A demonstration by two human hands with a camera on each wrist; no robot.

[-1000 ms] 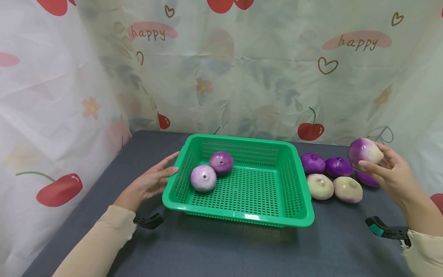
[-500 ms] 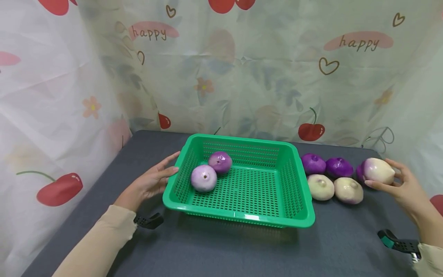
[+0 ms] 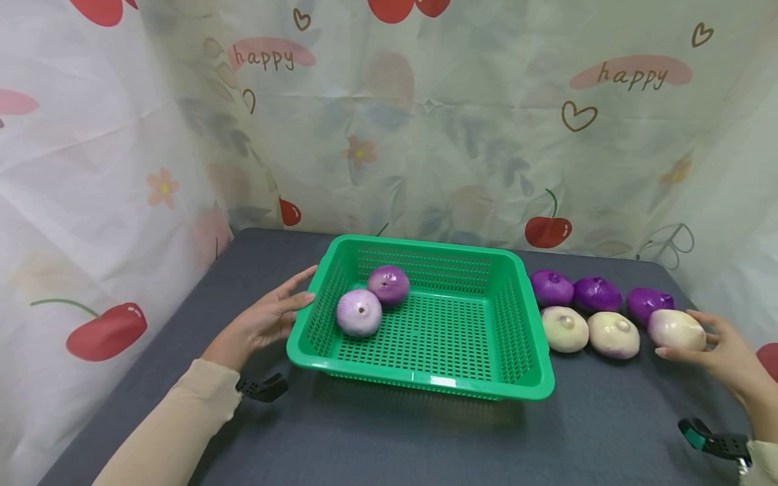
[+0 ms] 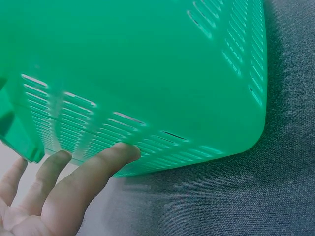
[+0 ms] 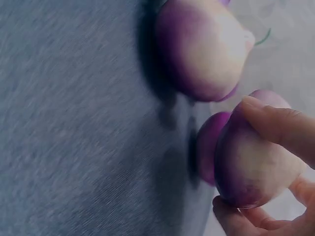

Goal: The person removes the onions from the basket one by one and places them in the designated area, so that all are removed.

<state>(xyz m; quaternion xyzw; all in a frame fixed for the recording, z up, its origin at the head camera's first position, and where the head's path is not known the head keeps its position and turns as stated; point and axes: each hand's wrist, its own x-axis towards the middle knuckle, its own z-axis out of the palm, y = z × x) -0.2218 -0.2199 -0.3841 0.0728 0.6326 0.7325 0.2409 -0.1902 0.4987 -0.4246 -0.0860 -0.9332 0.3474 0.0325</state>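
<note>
My right hand (image 3: pixel 723 347) holds a purple-and-white turnip (image 3: pixel 677 331) between thumb and fingers at the right end of a group of turnips. Its pale side faces up in the head view; the right wrist view shows the held turnip (image 5: pixel 258 157) tilted, close over the table. Behind it lies a deep purple turnip (image 3: pixel 647 305). My left hand (image 3: pixel 258 320) has its fingers extended against the left side of a green plastic basket (image 3: pixel 419 383). In the left wrist view, fingertips (image 4: pixel 129 151) reach the basket's slotted outer wall. Two purple turnips (image 3: pixel 359 313) sit in the basket's left part.
Left of the held turnip, two pale turnips (image 3: pixel 614 335) lie in front of two purple turnips (image 3: pixel 598 294), close to the basket's right wall. The dark grey table (image 3: pixel 389 439) ends at a patterned curtain (image 3: pixel 425 135) behind and at the sides.
My right hand has lowered the turnip from above the back row and moved it right and toward me, beside the pale turnips. The left hand and basket stay put.
</note>
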